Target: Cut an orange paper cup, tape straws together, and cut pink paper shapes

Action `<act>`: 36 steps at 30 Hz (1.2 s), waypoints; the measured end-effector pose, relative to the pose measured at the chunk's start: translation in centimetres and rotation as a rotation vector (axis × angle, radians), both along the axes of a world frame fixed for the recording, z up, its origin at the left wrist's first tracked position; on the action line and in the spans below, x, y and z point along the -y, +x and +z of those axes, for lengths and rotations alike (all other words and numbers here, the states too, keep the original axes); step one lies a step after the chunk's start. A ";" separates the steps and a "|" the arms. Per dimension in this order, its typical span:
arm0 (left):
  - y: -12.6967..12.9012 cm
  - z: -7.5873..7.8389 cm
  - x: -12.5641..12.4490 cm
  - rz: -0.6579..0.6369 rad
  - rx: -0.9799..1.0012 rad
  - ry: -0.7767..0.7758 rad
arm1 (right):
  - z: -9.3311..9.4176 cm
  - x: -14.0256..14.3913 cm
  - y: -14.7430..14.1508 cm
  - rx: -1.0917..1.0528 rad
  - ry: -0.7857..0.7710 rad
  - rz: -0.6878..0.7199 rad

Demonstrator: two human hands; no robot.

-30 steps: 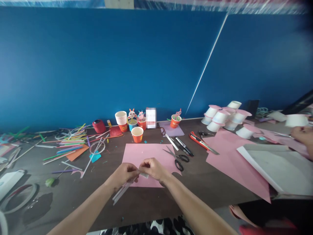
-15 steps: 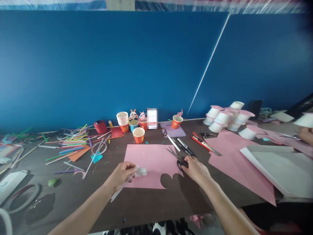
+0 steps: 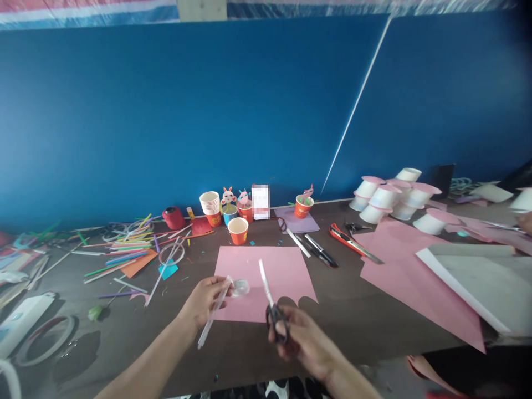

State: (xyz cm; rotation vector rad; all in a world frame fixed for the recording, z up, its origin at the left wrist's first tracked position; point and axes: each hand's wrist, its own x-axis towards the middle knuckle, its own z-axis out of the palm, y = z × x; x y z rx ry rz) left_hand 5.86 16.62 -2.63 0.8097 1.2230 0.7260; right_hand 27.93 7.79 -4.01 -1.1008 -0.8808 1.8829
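Observation:
My left hand [image 3: 204,299] holds a pale straw [image 3: 214,317] that slants down to the left, with a small clear roll of tape [image 3: 240,287] at its upper end. Black-handled scissors [image 3: 271,308] are in my right hand [image 3: 300,339], their blades pointing up and away over a pink paper sheet [image 3: 266,272] lying flat on the dark table [image 3: 353,316]. Both hands hover just in front of that sheet, near the table's front edge.
Coloured straws [image 3: 120,252] lie scattered at left. Paper cups [image 3: 238,230] stand behind the sheet, with pens [image 3: 320,250] and a red utility knife [image 3: 347,238] to the right. White cups with pink lids [image 3: 390,197] and large pink sheets [image 3: 415,277] fill the right side.
My right hand left the straw, reached to the scissors on the table and lifted them back toward me. The left hand kept the straw and tape in place.

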 end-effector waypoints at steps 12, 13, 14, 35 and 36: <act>-0.5 -0.4 0.6 0.135 0.056 -0.026 | -3.4 2.2 -7.6 -0.259 -0.171 -0.021; -0.5 -0.5 0.6 0.145 0.067 -0.032 | -3.3 2.1 -7.7 -0.265 -0.171 -0.018; -0.5 -0.5 0.6 0.159 0.080 -0.041 | -3.3 2.1 -7.7 -0.268 -0.179 -0.012; 2.1 -0.9 2.7 0.320 0.351 -0.266 | -2.4 0.8 -9.8 -0.249 -0.118 -0.210; 2.2 -1.0 2.6 0.321 0.351 -0.268 | -2.5 0.7 -9.7 -0.233 -0.114 -0.214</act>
